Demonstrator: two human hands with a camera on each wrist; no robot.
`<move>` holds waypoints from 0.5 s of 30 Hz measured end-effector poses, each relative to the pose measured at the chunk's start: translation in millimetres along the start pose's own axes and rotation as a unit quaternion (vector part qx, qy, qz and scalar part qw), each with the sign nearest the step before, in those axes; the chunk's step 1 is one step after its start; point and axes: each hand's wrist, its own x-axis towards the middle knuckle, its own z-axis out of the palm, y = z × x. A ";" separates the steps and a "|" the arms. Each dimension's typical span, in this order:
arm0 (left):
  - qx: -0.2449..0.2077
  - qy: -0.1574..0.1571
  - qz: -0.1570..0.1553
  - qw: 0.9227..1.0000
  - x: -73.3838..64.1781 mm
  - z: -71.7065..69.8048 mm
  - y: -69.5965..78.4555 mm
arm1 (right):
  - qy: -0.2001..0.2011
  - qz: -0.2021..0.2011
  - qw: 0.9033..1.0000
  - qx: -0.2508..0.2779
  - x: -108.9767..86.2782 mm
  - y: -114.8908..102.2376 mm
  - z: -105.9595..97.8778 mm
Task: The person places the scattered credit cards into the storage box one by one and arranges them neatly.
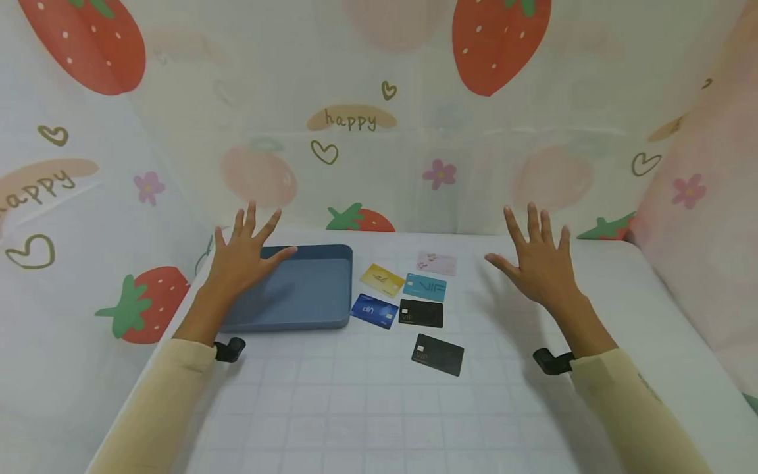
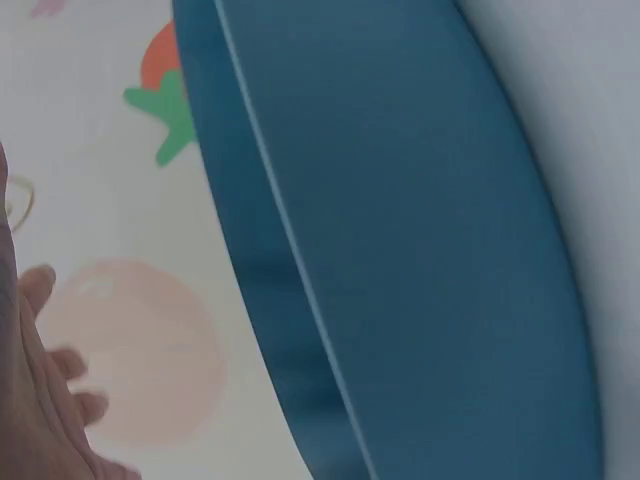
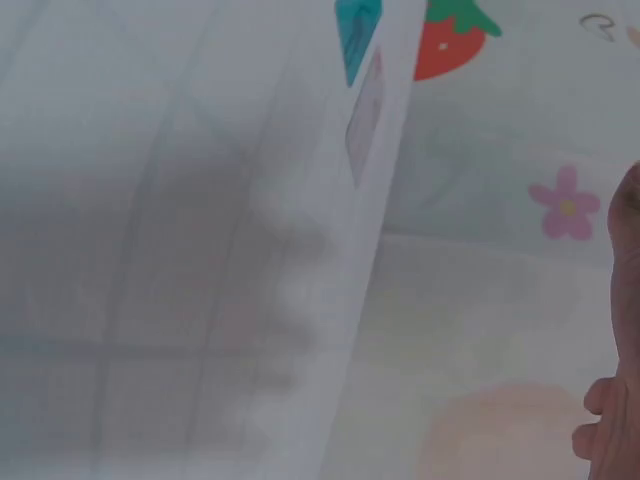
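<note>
Six flat cards (image 1: 424,288) lie on the table (image 1: 331,401), right of the blue tray (image 1: 310,289): pink, yellow, light blue, dark blue and two black. The left hand (image 1: 240,263) and right hand (image 1: 541,271) hold nothing, fingers spread wide.

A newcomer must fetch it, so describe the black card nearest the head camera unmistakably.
Find the blue tray on the white table; in the head view, five grouped cards lie to its right. Just below them is a black card. Unlike the other black card, it lies apart from the group, nearest the camera.
</note>
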 end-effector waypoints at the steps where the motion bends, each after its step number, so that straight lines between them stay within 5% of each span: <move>1: -0.004 0.000 0.005 1.000 -2.8 -1.9 -3.1 | -0.002 -0.001 1.000 0.008 -2.2 -2.2 -1.0; 8: -0.039 0.000 0.027 0.999 -24.0 -8.5 -25.8 | -0.021 -0.002 0.999 0.049 -15.0 -17.9 -2.9; 15: -0.111 -0.043 -0.010 0.993 -45.7 -12.9 -45.0 | -0.039 0.001 0.995 0.095 -27.4 -30.5 2.8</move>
